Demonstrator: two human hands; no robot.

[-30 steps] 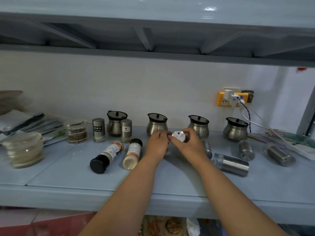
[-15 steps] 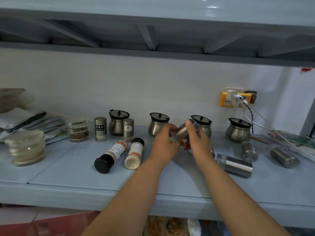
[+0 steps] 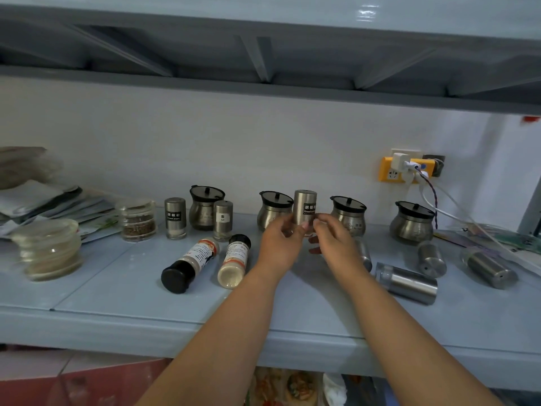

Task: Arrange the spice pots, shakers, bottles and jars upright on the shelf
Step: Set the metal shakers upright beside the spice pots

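Observation:
A steel shaker (image 3: 305,207) with a black label stands upright between my hands, above the pale blue shelf (image 3: 123,291). My left hand (image 3: 281,244) and my right hand (image 3: 336,241) pinch its lower part with the fingertips. Along the back stand several steel pots with black lids (image 3: 348,215) and two upright shakers (image 3: 175,218). Two black-capped spice bottles (image 3: 190,263) (image 3: 234,260) lie on their sides to the left. Steel shakers lie toppled on the right (image 3: 407,282) (image 3: 431,258) (image 3: 489,266), and another (image 3: 364,253) is partly hidden behind my right hand.
A glass jar of dark spice (image 3: 137,219) and a stack of clear lidded bowls (image 3: 49,247) stand at the left, with packets behind. A yellow socket (image 3: 395,171) with cables hangs on the wall at right. An upper shelf (image 3: 263,83) runs overhead.
The shaker in my hands was turned from lying tilted, white base towards me, to upright. Both hands shifted slightly towards the back of the shelf.

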